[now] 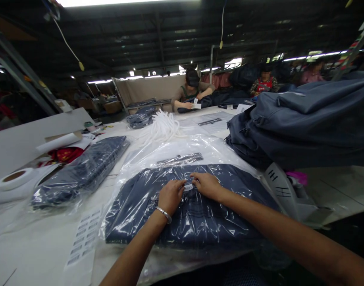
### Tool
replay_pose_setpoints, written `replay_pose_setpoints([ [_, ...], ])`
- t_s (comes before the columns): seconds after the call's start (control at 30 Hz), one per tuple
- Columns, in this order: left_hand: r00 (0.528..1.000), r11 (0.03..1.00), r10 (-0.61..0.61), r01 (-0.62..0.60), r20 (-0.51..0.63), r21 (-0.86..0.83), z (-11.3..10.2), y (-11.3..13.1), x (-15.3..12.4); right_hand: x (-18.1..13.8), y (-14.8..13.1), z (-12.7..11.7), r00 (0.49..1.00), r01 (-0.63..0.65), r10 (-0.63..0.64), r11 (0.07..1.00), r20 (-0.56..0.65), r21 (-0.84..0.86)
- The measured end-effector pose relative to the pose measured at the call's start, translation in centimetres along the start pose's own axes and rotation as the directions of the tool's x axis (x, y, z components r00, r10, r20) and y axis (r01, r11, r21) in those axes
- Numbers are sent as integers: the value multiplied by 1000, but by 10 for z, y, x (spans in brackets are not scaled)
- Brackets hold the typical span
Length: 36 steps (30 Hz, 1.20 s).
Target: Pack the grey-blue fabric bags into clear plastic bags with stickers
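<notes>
A folded dark blue garment in a clear plastic bag (196, 214) lies on the white table (35, 246) in front of me. Both my hands rest on top of the bag near its middle. A small white sticker label (188, 186) sits between them. My left hand (170, 195), with a silver bangle on the wrist, pinches the label's left edge. My right hand (206, 184) presses its fingertips on the label's right side, fingers curled together.
A second bagged dark garment (83, 171) lies to the left. A sheet of sticker labels (83, 236) lies at front left, a tape roll (13, 178) at far left. Unbagged blue garments (307, 123) are piled at right. White cords (164, 127) lie behind. Other people work at the far end.
</notes>
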<state>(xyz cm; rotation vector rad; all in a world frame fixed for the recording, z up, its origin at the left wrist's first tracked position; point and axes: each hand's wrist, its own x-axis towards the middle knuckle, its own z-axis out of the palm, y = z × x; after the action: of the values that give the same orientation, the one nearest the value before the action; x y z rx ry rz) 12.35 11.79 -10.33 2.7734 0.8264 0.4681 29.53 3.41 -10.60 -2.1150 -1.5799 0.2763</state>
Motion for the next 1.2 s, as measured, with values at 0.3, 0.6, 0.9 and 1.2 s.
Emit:
replay_pose_setpoints([
  [0.3, 996, 1000, 18, -17, 82, -16, 11, 15, 10, -19, 10, 23, 986, -5, 59, 949, -159, 316],
  [0.6, 999, 1000, 17, -17, 40, -11, 22, 8, -3, -30, 8, 17, 992, -45, 67, 979, -106, 201],
  [0.9, 993, 988, 9, -27, 117, 150, 25, 24, 1, -31, 9, 18, 990, -23, 43, 989, -134, 147],
  [1.2, 991, 976, 15, -45, 136, 215, 20, 27, 6, -31, 9, 19, 990, -31, 45, 994, -132, 109],
])
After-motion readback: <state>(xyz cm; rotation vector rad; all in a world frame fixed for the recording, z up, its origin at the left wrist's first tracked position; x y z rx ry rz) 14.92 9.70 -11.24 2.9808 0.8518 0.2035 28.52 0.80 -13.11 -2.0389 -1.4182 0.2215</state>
